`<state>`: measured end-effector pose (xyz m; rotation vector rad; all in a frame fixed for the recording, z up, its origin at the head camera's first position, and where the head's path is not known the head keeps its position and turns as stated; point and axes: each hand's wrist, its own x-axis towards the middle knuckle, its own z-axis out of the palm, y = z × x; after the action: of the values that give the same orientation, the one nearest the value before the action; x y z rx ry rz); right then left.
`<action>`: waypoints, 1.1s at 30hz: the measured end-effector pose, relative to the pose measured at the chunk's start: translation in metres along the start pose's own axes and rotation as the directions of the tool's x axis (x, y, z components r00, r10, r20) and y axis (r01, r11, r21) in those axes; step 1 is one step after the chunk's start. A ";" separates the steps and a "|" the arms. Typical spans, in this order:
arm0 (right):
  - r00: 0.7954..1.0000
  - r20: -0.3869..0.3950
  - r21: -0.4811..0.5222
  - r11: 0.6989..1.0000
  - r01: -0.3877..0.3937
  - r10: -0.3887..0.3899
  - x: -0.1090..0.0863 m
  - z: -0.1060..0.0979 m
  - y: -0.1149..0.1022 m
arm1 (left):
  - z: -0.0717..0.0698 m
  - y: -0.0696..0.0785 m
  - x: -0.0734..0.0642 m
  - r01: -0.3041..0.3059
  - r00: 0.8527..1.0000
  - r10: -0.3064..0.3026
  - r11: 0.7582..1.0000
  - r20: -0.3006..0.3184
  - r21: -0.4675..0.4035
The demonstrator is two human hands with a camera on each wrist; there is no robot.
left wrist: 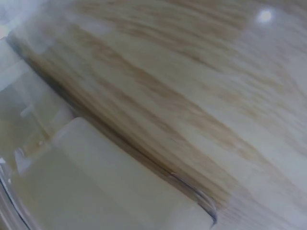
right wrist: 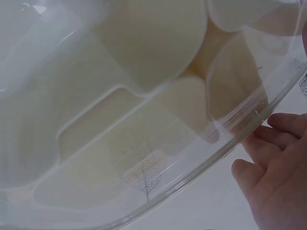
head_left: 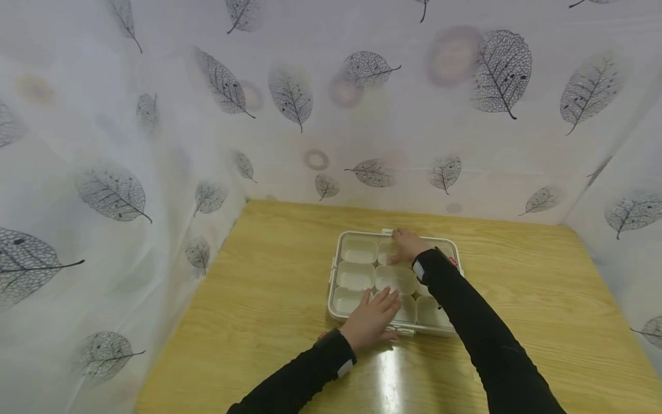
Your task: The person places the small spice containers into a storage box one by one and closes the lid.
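Note:
A rectangular storage box (head_left: 357, 276) with a transparent lid and several off-white cup-like compartments lies on the wooden table. In the head view my left hand (head_left: 369, 319) is at its near long side, fingers spread over the lid, thumb low by the near latch (head_left: 402, 331). My right hand (head_left: 408, 246) reaches across to the far side, beside the far latch (head_left: 387, 231). From the right wrist, the fingers of that hand (right wrist: 278, 163) touch the outside of the clear rim (right wrist: 192, 177). The left wrist view shows a compartment (left wrist: 105, 182) but no hand.
Wooden tabletop (head_left: 279, 259) surrounds the box. Leaf-patterned white sheeting (head_left: 310, 149) borders the table at the back and sides. A small red item (head_left: 453, 261) shows at the box's right part, its kind unclear. Light glares (head_left: 389, 374) off the near tabletop.

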<state>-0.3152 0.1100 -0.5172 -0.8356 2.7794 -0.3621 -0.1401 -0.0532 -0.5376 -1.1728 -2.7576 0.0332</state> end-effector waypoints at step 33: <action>0.991 0.122 0.046 0.997 -0.061 0.055 0.004 -0.014 -0.005 | 0.009 -0.006 0.001 -0.055 0.996 0.063 0.990 -0.060 0.127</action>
<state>-0.3196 0.1058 -0.5032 -0.7387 2.6652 -0.3571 -0.1468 -0.0564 -0.5463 -1.2001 -2.6234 0.1703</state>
